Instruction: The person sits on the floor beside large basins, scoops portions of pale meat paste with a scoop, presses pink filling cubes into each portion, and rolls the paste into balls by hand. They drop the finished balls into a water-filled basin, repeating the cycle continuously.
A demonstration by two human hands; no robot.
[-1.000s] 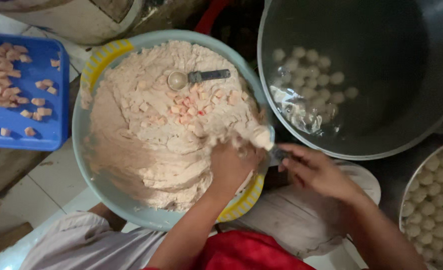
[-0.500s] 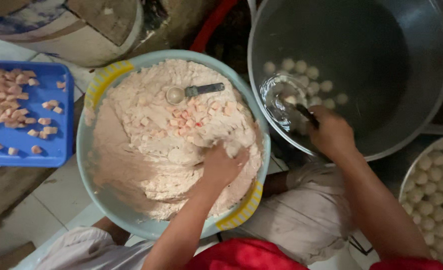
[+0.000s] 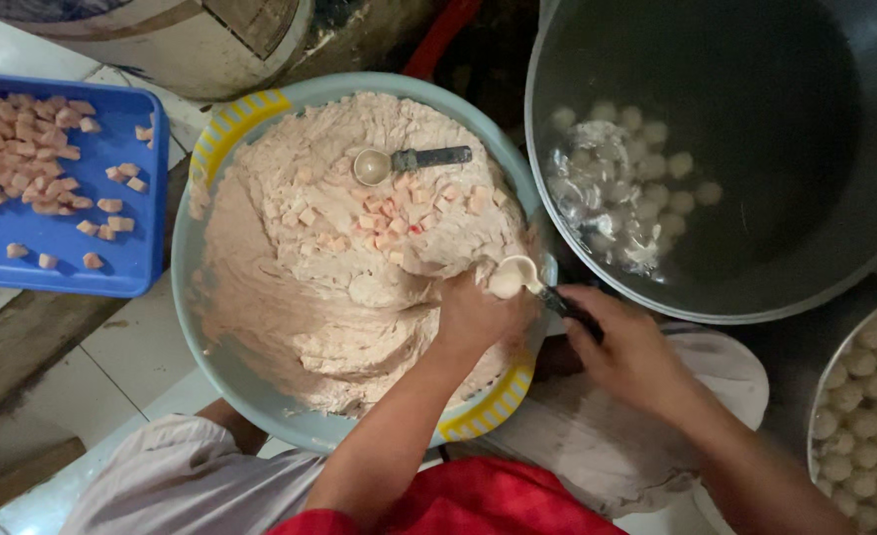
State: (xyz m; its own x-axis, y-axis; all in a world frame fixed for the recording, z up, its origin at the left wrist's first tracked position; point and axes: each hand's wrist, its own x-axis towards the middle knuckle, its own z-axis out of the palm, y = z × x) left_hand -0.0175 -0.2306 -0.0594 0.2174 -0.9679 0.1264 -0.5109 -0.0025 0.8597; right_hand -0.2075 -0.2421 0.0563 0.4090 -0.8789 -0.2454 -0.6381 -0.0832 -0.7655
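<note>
Paste fills the big pale-blue basin (image 3: 193, 297) in front of me, a thick pinkish dough (image 3: 300, 287) with small pink cubes (image 3: 384, 213) scattered near its middle. My left hand (image 3: 473, 317) sits at the basin's near right edge, fingers curled into the dough, its grip closed around a lump of it as far as I can see. My right hand (image 3: 631, 352) is just beside it, outside the rim, grip closed on the dark handle of a small spoon (image 3: 517, 275); the spoon's pale bowl lies right against the left hand's knuckles, over the rim of the basin. A second spoon (image 3: 399, 161) lies loose on the dough toward the far side, bowl to the left and handle to the right. To the right of the basin stands a large dark metal pot (image 3: 805, 287) holding water, with round white balls (image 3: 646, 149) floating in a cluster at its left side. At the lower right edge I see part of a tray (image 3: 813, 416) packed with more white balls. A blue tray (image 3: 131, 277) with pink cubes sits on the tiled floor to the left.
</note>
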